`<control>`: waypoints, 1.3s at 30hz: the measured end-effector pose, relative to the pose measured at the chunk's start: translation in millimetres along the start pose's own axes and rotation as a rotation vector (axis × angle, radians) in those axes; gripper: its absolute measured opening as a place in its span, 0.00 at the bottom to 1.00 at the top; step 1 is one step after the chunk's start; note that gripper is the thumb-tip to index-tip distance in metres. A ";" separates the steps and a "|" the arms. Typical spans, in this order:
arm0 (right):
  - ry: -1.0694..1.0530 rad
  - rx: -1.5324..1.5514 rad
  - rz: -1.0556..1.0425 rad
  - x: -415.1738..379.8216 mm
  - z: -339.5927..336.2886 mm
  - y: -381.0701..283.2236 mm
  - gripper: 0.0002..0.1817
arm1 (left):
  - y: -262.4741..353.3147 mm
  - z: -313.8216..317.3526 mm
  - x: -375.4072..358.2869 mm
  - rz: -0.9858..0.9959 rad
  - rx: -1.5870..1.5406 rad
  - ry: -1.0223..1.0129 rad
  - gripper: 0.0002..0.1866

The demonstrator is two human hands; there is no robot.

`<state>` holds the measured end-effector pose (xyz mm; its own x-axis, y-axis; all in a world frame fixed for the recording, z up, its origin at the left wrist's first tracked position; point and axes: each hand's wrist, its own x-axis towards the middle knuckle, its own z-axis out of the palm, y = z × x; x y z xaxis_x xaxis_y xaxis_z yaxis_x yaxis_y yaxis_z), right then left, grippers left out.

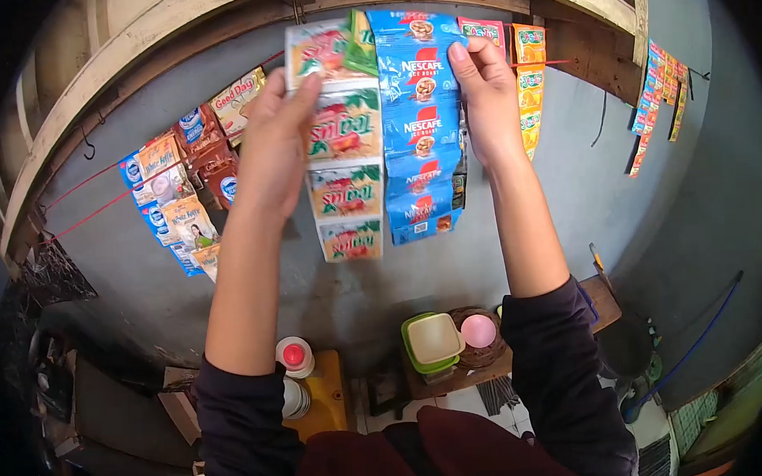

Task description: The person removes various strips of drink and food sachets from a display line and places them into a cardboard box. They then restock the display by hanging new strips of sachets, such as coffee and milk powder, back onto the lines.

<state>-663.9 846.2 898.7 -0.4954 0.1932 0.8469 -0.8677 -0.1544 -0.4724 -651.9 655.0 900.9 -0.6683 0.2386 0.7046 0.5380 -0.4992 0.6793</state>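
My left hand is raised, its thumb and fingers closed on the left edge of a hanging strip of Teajus sachets, slightly blurred. Right beside that strip hangs a blue strip of Nescafe sachets. My right hand pinches the blue strip's upper right edge between thumb and fingers. A green sachet shows at the top, between the two strips. Both strips dangle in front of the grey wall; what holds their tops is partly hidden.
Coffee sachet strips hang on red cords at left. Orange sachets hang behind my right hand, more strips farther right. A wooden beam arches above. Below are a green container, a pink bowl and a red-topped white container.
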 end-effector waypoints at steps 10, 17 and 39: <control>0.037 -0.049 -0.492 -21.1 57.7 -10.8 0.09 | 76.5 -54.4 -59.0 0.273 -0.122 0.251 0.13; 0.012 0.207 -0.450 -67.0 141.6 8.8 0.11 | 130.1 -85.7 -157.6 0.406 0.221 0.627 0.22; -1.060 0.938 0.699 -429.9 356.1 84.0 0.05 | 148.4 -142.8 -493.4 0.222 1.366 1.397 0.06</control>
<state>-509.7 405.2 581.9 -0.1706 -0.8464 0.5045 0.0428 -0.5179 -0.8544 -315.8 344.2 624.8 -0.0461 -0.7816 0.6221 0.1682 0.6078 0.7761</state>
